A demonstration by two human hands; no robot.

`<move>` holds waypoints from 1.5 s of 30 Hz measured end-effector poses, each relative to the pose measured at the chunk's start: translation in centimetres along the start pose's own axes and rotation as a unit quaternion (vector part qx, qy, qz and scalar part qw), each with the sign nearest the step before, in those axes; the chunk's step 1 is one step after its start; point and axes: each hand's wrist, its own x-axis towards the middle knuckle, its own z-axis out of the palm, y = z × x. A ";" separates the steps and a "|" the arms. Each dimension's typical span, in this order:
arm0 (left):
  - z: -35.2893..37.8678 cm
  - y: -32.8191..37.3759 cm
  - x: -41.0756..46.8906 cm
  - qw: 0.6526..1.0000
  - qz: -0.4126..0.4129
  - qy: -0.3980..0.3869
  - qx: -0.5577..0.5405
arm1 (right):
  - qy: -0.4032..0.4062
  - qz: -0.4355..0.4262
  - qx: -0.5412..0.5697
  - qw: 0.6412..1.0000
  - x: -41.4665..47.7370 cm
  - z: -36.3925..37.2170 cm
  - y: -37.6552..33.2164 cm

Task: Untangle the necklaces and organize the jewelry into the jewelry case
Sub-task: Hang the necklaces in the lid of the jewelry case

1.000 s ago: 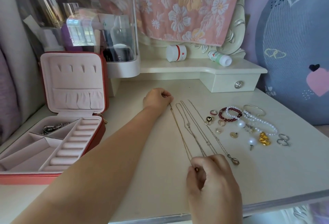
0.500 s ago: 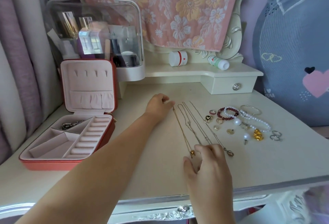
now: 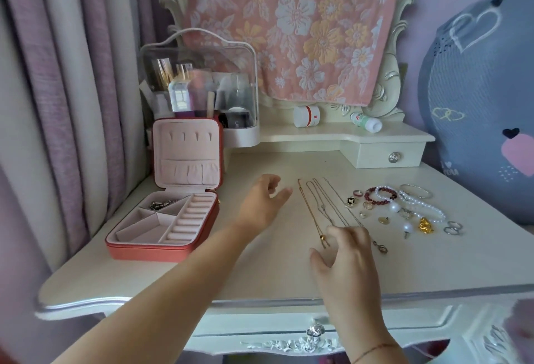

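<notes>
Three thin chain necklaces (image 3: 320,207) lie stretched side by side on the cream dressing table (image 3: 260,271). My left hand (image 3: 264,200) hovers just left of their far ends, fingers relaxed and holding nothing. My right hand (image 3: 345,253) is spread over their near ends, fingers loose; a gold pendant (image 3: 321,238) shows beside its fingertips. The red jewelry case (image 3: 170,219) stands open at the left, with pink lining and a small metal piece (image 3: 159,204) in a back compartment. Loose rings, bead bracelets and pearl pieces (image 3: 404,210) lie right of the chains.
A clear cosmetics box (image 3: 199,83) stands behind the case on a raised shelf (image 3: 332,135) with a small drawer, a white jar (image 3: 306,116) and a tipped bottle (image 3: 367,122). Curtains hang at the left; a large blue cushion (image 3: 479,103) leans at the right.
Both hands have let go of the gold chain and opened; it now lies straight on the table. My head has pulled back, showing more of the table front.
</notes>
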 end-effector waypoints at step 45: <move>-7.7 -3.4 -6.2 0.951 -0.119 0.004 -0.286 | -0.108 -0.045 -0.064 0.991 3.0 1.8 -4.8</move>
